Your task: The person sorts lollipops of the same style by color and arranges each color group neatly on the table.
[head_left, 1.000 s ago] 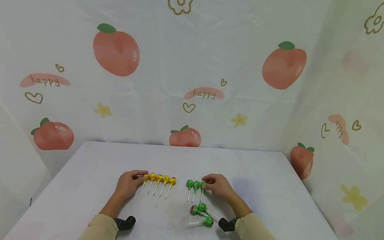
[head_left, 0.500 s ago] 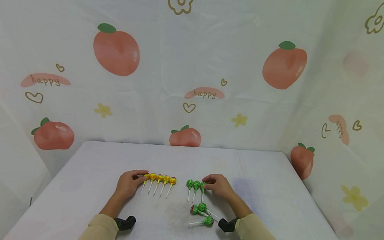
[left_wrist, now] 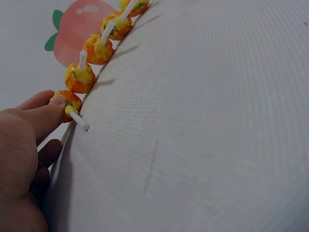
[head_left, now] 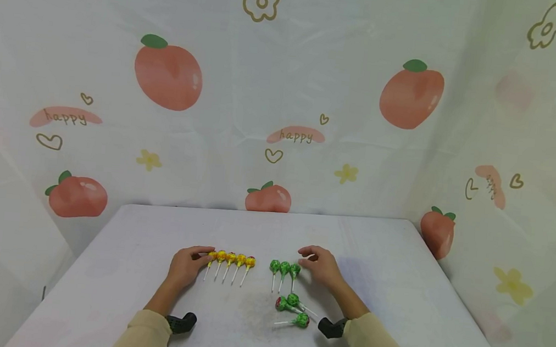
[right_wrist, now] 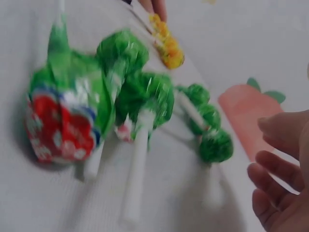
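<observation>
Three loose green lollipops (head_left: 293, 300) sit toward the near edge of the surface (head_left: 154, 229) from your empty, fingers-apart right hand (head_left: 321, 266), two sticks (head_left: 309, 311) slanting near-right, one leftward, way closer than your left hand (head_left: 184, 265), pinching the leftmost yellow lollipop (left_wrist: 72, 100).

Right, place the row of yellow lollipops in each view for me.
Head: the row of yellow lollipops lies left of centre, below mid-height.
Left wrist: the row slants through the upper left to the top edge.
Right wrist: the row shows small near the top, just right of centre.
Shared landmark: the left hand, at one end of the row.
</observation>
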A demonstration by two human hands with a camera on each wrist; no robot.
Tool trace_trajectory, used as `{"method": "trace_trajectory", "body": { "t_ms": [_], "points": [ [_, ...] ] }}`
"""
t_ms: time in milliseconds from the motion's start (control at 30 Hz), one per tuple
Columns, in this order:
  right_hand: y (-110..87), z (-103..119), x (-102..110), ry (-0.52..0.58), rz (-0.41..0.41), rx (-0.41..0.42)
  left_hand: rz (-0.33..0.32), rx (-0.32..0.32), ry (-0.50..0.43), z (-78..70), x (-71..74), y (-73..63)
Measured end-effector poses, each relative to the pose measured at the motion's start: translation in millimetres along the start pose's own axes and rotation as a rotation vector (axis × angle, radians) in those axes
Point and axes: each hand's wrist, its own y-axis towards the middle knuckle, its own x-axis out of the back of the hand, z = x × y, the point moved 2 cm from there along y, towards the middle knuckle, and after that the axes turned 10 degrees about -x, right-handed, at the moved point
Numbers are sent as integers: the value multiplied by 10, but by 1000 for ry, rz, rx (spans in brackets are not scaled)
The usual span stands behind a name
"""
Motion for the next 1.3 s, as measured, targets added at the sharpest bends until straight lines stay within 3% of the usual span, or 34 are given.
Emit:
{"method": "trace_trajectory", "body": {
  "t_ms": [133,367,600,933,1300],
  "points": [
    [-112,100,55,17,-17,52,-2,-1,0,-14,4,-4],
    [-356,161,78,-6,76,156,2,3,4,-7,-6,6],
    [-507,60,40,-93,247,231,-4,-5,6,-19,-5,-6],
    [-569,-31,8,-79,457,285,4,-9,14,-34,7,-7],
    [-580,-36,14,-106,488,341,5,5,8,-21,4,-6]
  ]
}}
